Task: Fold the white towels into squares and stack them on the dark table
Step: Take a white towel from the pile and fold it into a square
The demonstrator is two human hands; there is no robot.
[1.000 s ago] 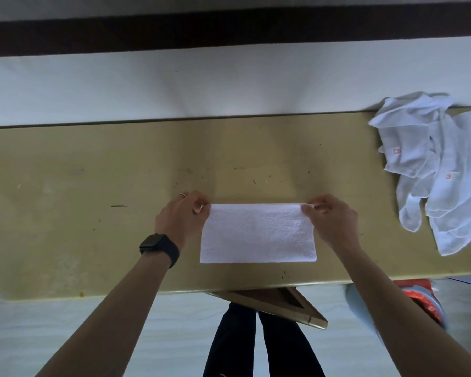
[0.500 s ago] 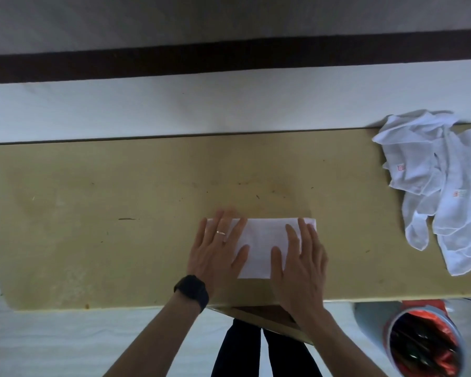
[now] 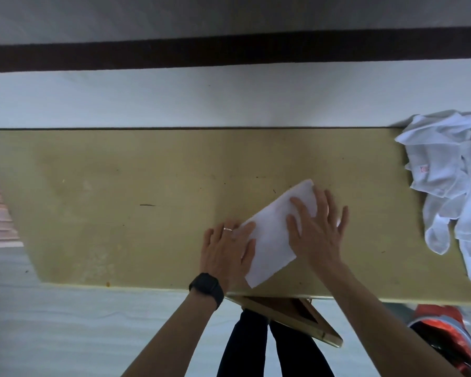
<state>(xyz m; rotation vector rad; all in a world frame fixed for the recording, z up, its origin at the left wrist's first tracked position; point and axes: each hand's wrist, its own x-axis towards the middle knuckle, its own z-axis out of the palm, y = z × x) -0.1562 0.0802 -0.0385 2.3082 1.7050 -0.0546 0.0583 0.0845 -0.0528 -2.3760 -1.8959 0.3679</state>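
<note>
— Both our hands lie flat with the fingers spread. Our left hand [image 3: 226,251] presses the left edge of the folded towel [image 3: 272,240] and rests partly on the counter [image 3: 120,213]. Our right hand [image 3: 318,232] presses the towel's far right half. Neither hand pinches anything.

— And where does the towel lie for us?

— It lies close to the counter's near edge, right of the middle, directly under both palms. Its long axis runs slantwise, from a near corner by the counter's edge up to a far right corner by our right fingertips.

— So which hand takes the next fold?

— We judge the right. It sits over the far right end, which likely has to come across the short axis onto the near end to make a square, while the left pins that near end down.

— What differs from half a second ago?

— Then the strip lay straight left to right, parallel to the near edge, under the same flat palms. Now we have swung its right end away from us. The pile of unfolded towels [image 3: 452,180] at the far right sits well apart, as it did then.
</note>
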